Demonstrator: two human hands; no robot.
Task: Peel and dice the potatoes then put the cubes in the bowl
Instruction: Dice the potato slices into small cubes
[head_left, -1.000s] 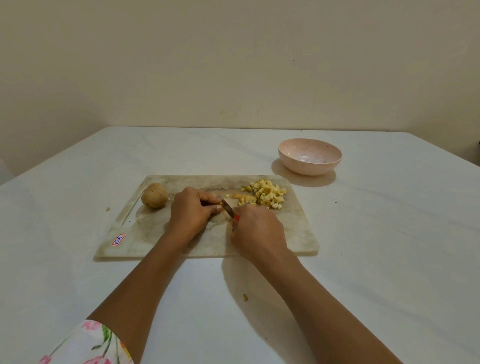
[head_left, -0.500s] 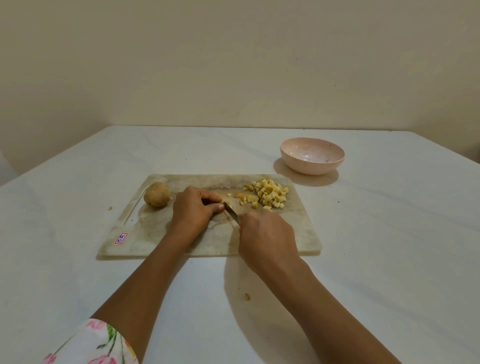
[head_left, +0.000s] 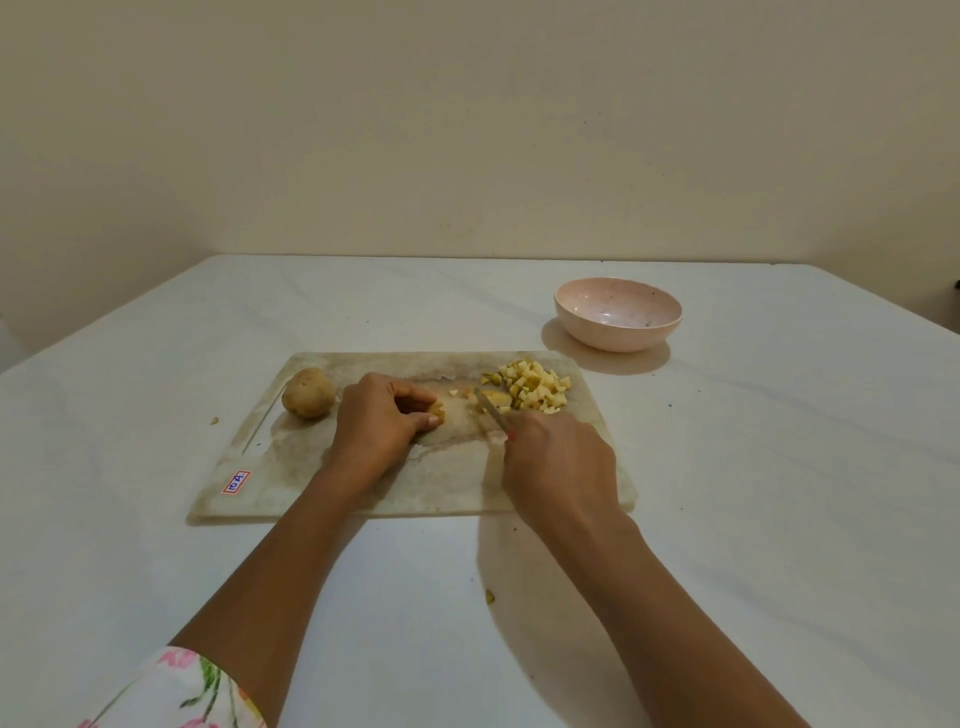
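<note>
**Dicing under way, one potato not yet peeled**

A small potato piece (head_left: 435, 413) lay near the middle of the cutting board (head_left: 322, 467), pinned under the left hand (head_left: 379, 421), whose fingers (head_left: 410, 387) curled down over it so that only its yellow edge showed. Just to its right, a few loose bits lay beside the knife (head_left: 491, 410), its blade angled toward the diced cubes (head_left: 535, 392) heaped at the board's far right corner. The right hand (head_left: 558, 460) gripped the knife handle, fingers wrapped round it and mostly hidden from view. A whole potato (head_left: 308, 392), skin on, sat at the board's far left. The pink bowl (head_left: 618, 338) stood on the desk (head_left: 779, 467) just beyond the board, with no cubes in it. Small scraps (head_left: 490, 596) dotted the desk.

The step in hand looked like dicing the last of this potato. Next, the blade would need to return to the held piece, with the fingertips tucked clear, before the second potato was peeled and the cubes moved to the bowl.
</note>
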